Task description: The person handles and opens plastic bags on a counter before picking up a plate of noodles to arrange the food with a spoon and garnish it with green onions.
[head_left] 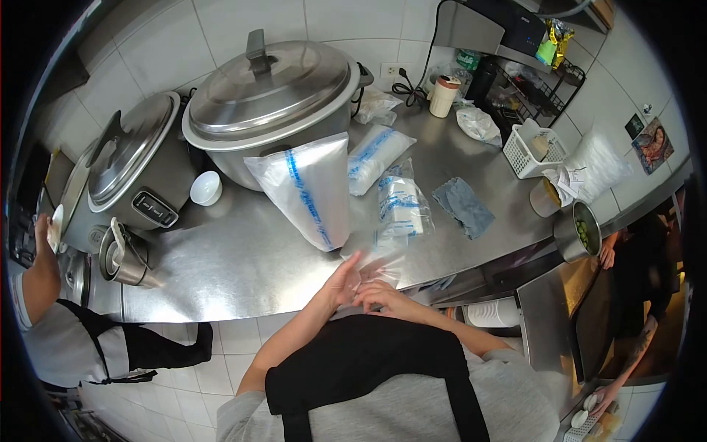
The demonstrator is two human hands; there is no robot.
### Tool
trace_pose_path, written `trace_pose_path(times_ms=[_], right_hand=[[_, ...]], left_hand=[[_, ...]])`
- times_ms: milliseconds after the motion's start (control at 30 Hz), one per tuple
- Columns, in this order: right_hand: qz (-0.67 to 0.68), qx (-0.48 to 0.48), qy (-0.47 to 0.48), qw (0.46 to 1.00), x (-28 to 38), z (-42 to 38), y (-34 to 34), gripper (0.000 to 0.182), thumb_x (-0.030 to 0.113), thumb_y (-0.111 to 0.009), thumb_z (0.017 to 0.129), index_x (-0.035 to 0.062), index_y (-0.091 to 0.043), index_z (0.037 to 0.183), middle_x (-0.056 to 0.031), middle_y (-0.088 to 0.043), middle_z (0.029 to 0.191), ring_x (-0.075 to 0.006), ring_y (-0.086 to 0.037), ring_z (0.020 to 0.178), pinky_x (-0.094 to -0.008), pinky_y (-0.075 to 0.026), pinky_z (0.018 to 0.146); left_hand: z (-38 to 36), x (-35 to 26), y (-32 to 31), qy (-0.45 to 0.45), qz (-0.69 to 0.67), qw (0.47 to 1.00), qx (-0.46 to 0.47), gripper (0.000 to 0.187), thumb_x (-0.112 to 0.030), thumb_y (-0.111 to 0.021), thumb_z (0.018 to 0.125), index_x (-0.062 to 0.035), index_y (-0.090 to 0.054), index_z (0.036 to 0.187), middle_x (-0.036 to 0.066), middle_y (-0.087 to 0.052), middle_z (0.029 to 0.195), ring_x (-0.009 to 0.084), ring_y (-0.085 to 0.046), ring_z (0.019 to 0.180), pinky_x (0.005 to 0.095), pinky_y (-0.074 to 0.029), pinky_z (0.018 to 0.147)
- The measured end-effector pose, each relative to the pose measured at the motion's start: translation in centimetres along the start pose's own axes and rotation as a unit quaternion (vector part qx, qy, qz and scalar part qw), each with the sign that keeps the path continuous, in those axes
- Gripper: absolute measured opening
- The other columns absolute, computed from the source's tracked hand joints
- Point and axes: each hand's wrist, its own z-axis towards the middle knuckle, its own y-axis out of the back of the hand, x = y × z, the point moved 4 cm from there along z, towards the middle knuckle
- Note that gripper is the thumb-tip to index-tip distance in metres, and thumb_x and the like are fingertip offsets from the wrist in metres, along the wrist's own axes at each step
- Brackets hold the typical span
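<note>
Close to my body, at the counter's front edge, my left hand (342, 284) and my right hand (386, 300) are near each other on a thin clear plastic bag (384, 262). The left fingers point up along its left side, and the right fingers are curled at its lower end. The bag is see-through and partly blurred. Just beyond my hands stands a filled whitish plastic bag (313, 193) with a blue printed stripe. Behind and to its right lie two blue-printed clear plastic packs, one farther back (379, 156) and one nearer (403, 206).
On the steel counter (243, 272) are a large lidded cooker (272, 96), a smaller cooker (136, 158), a white bowl (206, 188), a blue-grey cloth (464, 208), a white basket (524, 153) and a metal pot (577, 234). People stand at far left and right.
</note>
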Motion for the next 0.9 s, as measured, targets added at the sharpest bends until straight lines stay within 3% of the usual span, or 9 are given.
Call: trace_pose_path(times_ms=[133, 200, 267, 333, 600, 667, 733, 800, 900], right_hand=[[0.202, -0.022, -0.091, 0.975, -1.6, -0.3, 2.4, 0.006, 0.006, -0.06, 0.075, 0.006, -0.06, 0.081, -0.0039, -0.06, 0.095, -0.0143, -0.055, 0.091, -0.0302, -0.043, 0.08], [0.239, -0.183, -0.25, 0.92, -5.7, -1.7, 7.3, 0.012, 0.008, -0.057, 0.079, 0.0029, -0.061, 0.088, -0.0049, -0.062, 0.088, -0.0112, -0.056, 0.083, -0.0264, -0.046, 0.072], [-0.01, -0.405, -0.24, 0.882, -9.6, -4.2, 13.7, 0.015, 0.008, -0.058, 0.076, 0.0018, -0.061, 0.089, -0.0086, -0.062, 0.083, -0.0173, -0.058, 0.075, -0.0281, -0.046, 0.068], [-0.407, -0.375, -0.289, 0.781, -9.8, -6.4, 17.8, 0.018, 0.01, -0.061, 0.07, 0.0034, -0.062, 0.087, -0.0138, -0.057, 0.091, -0.0309, -0.052, 0.088, -0.0396, -0.042, 0.076], [-0.44, -0.293, -0.446, 0.723, -12.6, -5.7, 19.2, 0.016, 0.01, -0.064, 0.067, 0.0049, -0.058, 0.08, -0.0096, -0.054, 0.088, -0.024, -0.053, 0.086, -0.0393, -0.042, 0.074], [-0.112, -0.355, -0.302, 0.878, -9.5, -1.2, 16.9, 0.015, 0.012, -0.064, 0.071, 0.0045, -0.059, 0.083, -0.0086, -0.058, 0.086, -0.0193, -0.056, 0.08, -0.0334, -0.044, 0.072], [0.333, -0.19, -0.257, 0.887, -6.2, 3.0, 12.0, 0.015, 0.015, -0.062, 0.078, 0.0014, -0.06, 0.085, -0.0068, -0.061, 0.084, -0.0148, -0.058, 0.078, -0.0275, -0.045, 0.073], [0.509, 0.01, -0.225, 0.831, -0.2, 6.2, 8.3, 0.016, 0.014, -0.06, 0.08, -0.001, -0.061, 0.086, -0.0068, -0.062, 0.084, -0.0136, -0.058, 0.077, -0.0261, -0.045, 0.072], [0.476, 0.076, -0.213, 0.85, 1.2, 8.3, 5.3, 0.015, 0.013, -0.061, 0.08, -0.0018, -0.061, 0.084, -0.0069, -0.062, 0.083, -0.0111, -0.058, 0.075, -0.0249, -0.046, 0.071]], left_hand=[[0.5, -1.3, -1.3, -0.127, 0.291, 0.937, -0.146, 0.049, -0.014, -0.06, 0.08, -0.0004, -0.038, 0.122, 0.014, -0.059, 0.099, 0.0178, -0.058, 0.086, 0.0302, -0.048, 0.074], [-0.6, -2.7, -4.1, -0.165, 0.357, 0.91, -0.128, 0.044, -0.005, -0.056, 0.081, -0.0017, -0.039, 0.122, 0.01, -0.063, 0.085, 0.0128, -0.059, 0.073, 0.0243, -0.049, 0.066], [-1.8, -3.6, -5.7, -0.174, 0.398, 0.897, -0.082, 0.042, -0.001, -0.052, 0.083, -0.0045, -0.04, 0.123, 0.011, -0.062, 0.087, 0.0124, -0.059, 0.077, 0.024, -0.048, 0.069], [-3.6, -4.5, -7.0, -0.183, 0.405, 0.893, -0.071, 0.042, -0.002, -0.051, 0.084, -0.0037, -0.039, 0.124, 0.012, -0.062, 0.088, 0.013, -0.059, 0.078, 0.0248, -0.048, 0.07], [-10.8, -7.0, -10.3, -0.205, 0.539, 0.816, -0.028, 0.052, -0.006, -0.057, 0.08, -0.0037, -0.037, 0.128, 0.011, -0.063, 0.087, 0.0134, -0.058, 0.081, 0.0282, -0.045, 0.077], [-12.1, -7.5, -10.7, -0.208, 0.56, 0.801, -0.044, 0.055, -0.008, -0.059, 0.08, -0.0062, -0.036, 0.129, 0.009, -0.063, 0.087, 0.013, -0.058, 0.08, 0.0284, -0.044, 0.078], [-13.3, -7.9, -10.7, -0.21, 0.603, 0.767, -0.063, 0.057, -0.01, -0.06, 0.078, -0.0074, -0.036, 0.13, 0.01, -0.063, 0.088, 0.0128, -0.058, 0.08, 0.0285, -0.044, 0.078], [-13.9, -8.1, -8.8, -0.205, 0.585, 0.78, -0.087, 0.055, -0.008, -0.062, 0.077, -0.0063, -0.039, 0.127, 0.009, -0.06, 0.098, 0.0132, -0.055, 0.087, 0.0277, -0.042, 0.081], [-15.3, -8.5, -7.5, -0.199, 0.557, 0.796, -0.127, 0.055, -0.006, -0.064, 0.075, -0.0053, -0.043, 0.125, 0.008, -0.056, 0.108, 0.0149, -0.051, 0.096, 0.0279, -0.04, 0.085]])
